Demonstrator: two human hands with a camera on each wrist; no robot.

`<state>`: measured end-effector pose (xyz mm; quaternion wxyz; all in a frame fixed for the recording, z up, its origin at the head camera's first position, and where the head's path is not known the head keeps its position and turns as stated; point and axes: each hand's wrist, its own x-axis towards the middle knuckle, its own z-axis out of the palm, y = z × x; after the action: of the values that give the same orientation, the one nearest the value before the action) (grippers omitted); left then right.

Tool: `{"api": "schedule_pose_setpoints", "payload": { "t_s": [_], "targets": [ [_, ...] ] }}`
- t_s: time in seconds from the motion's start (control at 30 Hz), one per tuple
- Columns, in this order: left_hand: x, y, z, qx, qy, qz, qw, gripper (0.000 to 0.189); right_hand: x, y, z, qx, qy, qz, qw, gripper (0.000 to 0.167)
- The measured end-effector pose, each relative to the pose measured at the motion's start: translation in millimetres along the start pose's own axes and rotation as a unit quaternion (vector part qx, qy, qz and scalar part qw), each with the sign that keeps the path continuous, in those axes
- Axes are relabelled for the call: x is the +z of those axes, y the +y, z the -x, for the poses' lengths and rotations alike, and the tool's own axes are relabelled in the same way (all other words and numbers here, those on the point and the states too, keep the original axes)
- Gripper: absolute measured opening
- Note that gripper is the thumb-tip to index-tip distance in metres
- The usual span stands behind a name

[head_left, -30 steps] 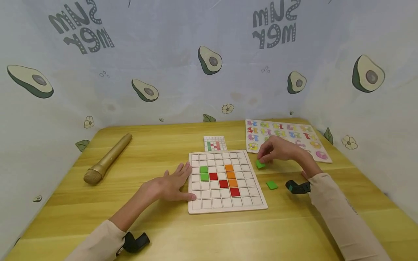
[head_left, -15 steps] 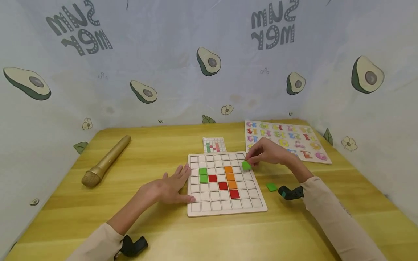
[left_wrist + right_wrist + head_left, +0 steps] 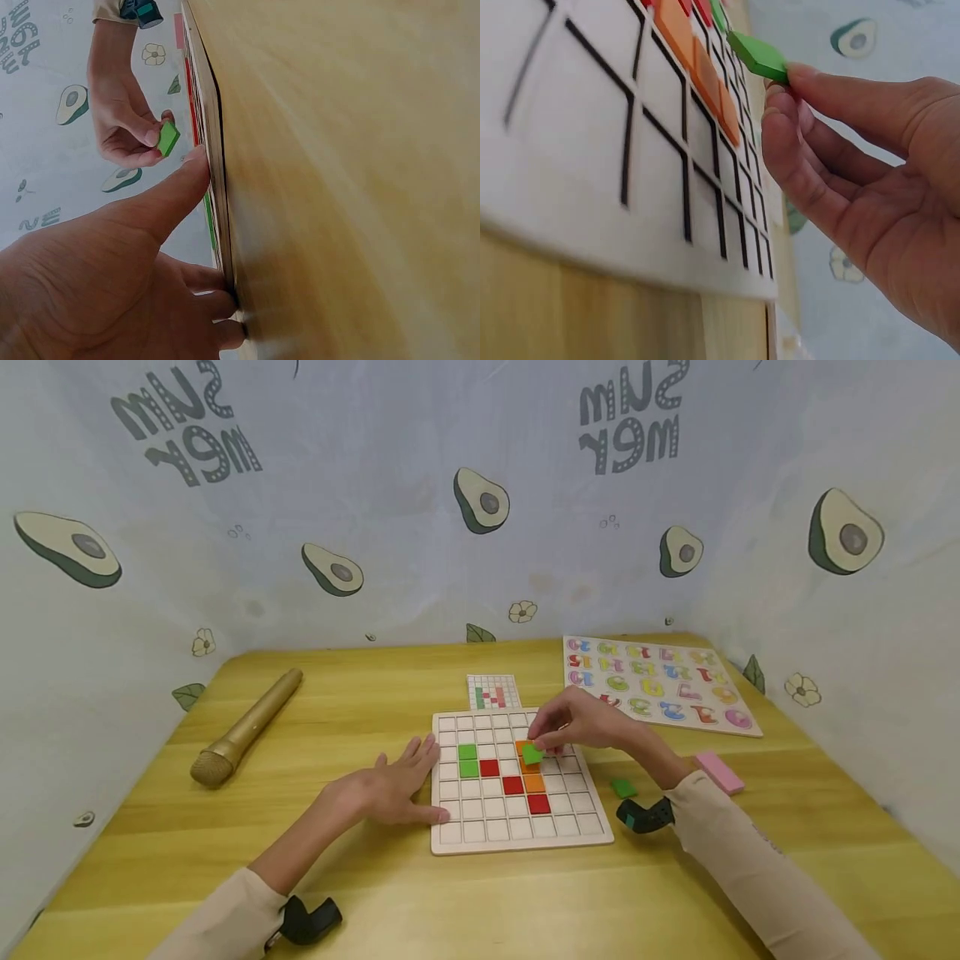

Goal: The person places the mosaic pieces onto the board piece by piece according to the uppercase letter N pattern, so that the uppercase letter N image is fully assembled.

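My right hand (image 3: 581,720) pinches a green square tile (image 3: 532,754) between thumb and fingertips. In the right wrist view that green tile (image 3: 757,56) hangs above the white grid board (image 3: 592,112), clear of its surface. On the board (image 3: 487,831) lie two green tiles (image 3: 468,761), a diagonal of red tiles (image 3: 513,785) and a column of orange tiles (image 3: 534,783), partly covered by the held tile. My left hand (image 3: 393,785) rests at the board's left edge with fingers spread, its thumb (image 3: 184,180) on the rim.
Another green tile (image 3: 623,787) lies right of the board, and a pink block (image 3: 720,772) is near my right sleeve. A small pattern card (image 3: 492,691) touches the board's far edge. A number puzzle board (image 3: 660,685) sits back right; a gold microphone (image 3: 247,727) lies left.
My right hand has carried the green tile leftward from the table beside the board to above the orange column. The pink block has come into view. My left hand stays put.
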<state>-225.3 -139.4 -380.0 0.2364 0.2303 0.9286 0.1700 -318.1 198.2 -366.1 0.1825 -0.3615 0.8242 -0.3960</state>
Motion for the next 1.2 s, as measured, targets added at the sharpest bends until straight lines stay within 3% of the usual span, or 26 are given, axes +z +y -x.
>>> {"api": "schedule_pose_setpoints", "payload": {
  "t_s": [0.1,0.27,0.37,0.67,0.8,0.97,1.1,1.2],
  "targets": [
    [1.6,-1.3,-1.6,0.001,0.001,0.003,1.0,0.112,11.3,-3.8,-5.3,-0.013,-0.004,-0.009,0.9999,0.007],
    [15.7,-23.7,-15.3,0.005,-0.004,0.0,1.0,0.121,27.4,-9.3,-10.2,-0.015,-0.019,-0.012,0.9996,0.009],
    [19.3,-29.7,-19.6,0.005,0.003,-0.006,1.0,0.122,32.4,-12.8,-10.8,-0.016,-0.012,-0.006,0.9998,0.008],
    [11.7,-8.7,-9.4,-0.001,-0.005,-0.004,1.0,0.116,49.3,-12.6,-13.3,-0.013,-0.017,-0.011,0.9997,0.007],
    [16.6,-16.3,-16.5,0.001,0.002,-0.009,1.0,0.118,59.6,-14.0,-16.5,0.002,0.011,-0.021,0.9997,0.006],
    [25.8,-24.7,-18.7,-0.007,-0.014,-0.002,0.9999,0.124,74.1,-15.7,-18.0,0.016,0.016,-0.015,0.9996,0.005],
    [14.8,-13.2,-8.6,-0.004,-0.011,0.006,0.9999,0.118,76.1,-20.8,-21.2,0.01,0.034,-0.008,0.9993,0.005],
    [8.5,-11.4,-8.2,0.005,-0.002,0.001,1.0,0.117,75.6,-25.3,-23.1,0.009,0.054,-0.009,0.9985,0.005]
  ]
}}
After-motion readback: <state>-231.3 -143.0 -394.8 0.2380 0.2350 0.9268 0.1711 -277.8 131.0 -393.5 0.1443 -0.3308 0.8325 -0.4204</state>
